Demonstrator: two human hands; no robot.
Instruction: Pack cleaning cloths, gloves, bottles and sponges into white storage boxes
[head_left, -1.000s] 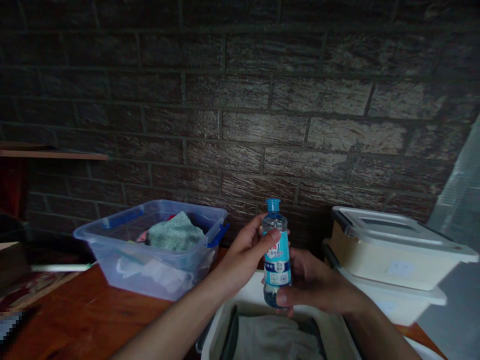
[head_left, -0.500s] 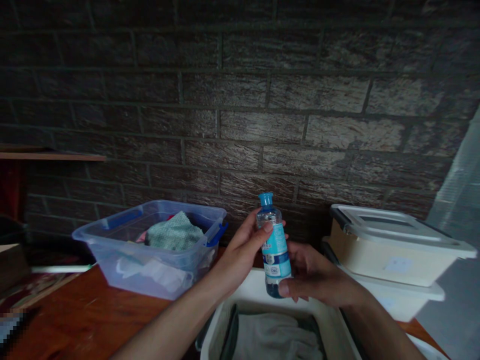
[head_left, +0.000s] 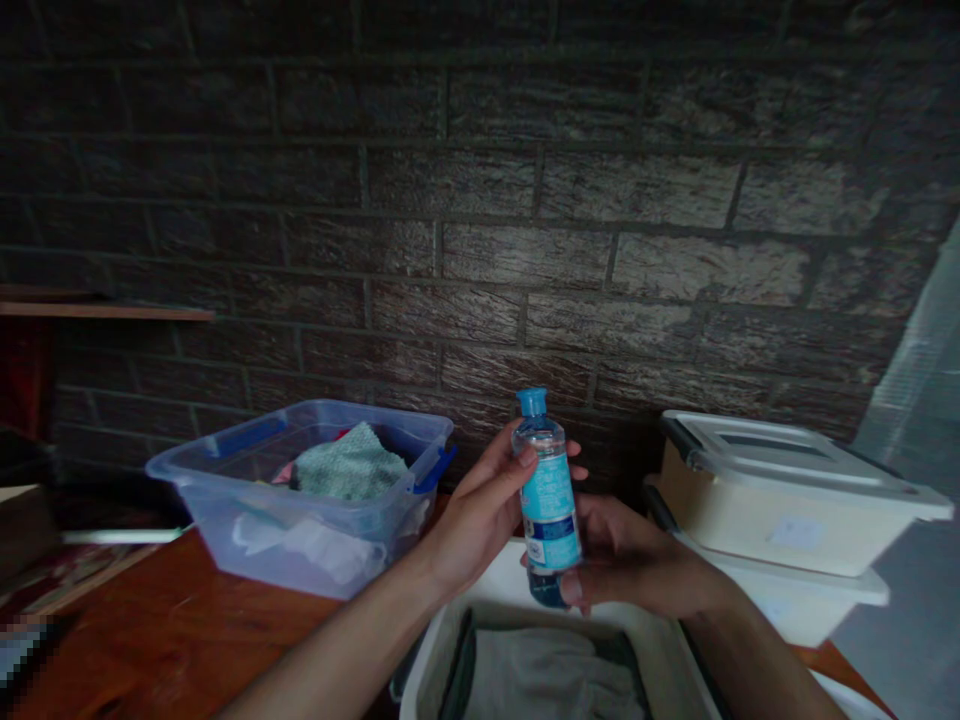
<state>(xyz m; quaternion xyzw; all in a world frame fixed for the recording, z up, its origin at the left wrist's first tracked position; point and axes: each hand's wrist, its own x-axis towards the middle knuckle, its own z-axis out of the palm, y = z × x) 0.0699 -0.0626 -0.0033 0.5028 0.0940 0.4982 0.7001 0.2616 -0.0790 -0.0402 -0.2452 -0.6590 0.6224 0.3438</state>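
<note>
A clear plastic bottle (head_left: pixel 551 500) with a light-blue label and a blue cap stands nearly upright in the air, tilted slightly. My left hand (head_left: pixel 491 490) is wrapped round its upper part, thumb across the front. Lower down, my right hand (head_left: pixel 622 555) grips the bottle near its base, with the thumb at the front. Beneath both hands is an open white bin (head_left: pixel 517 580), and folded grey cloth (head_left: pixel 547 660) lies inside it.
To the left, a clear blue-tinted tub (head_left: pixel 262 530) holds several cloths, a pale green one (head_left: pixel 352 465) on top. Two lidded cream boxes (head_left: pixel 780 510) are stacked at the right. All stand on a reddish wooden table (head_left: pixel 165 640) before a dark brick wall (head_left: pixel 480 250).
The bottle has turned about its long axis, so a different side of the label faces me. It sits slightly lower, and both hands still hold it.
</note>
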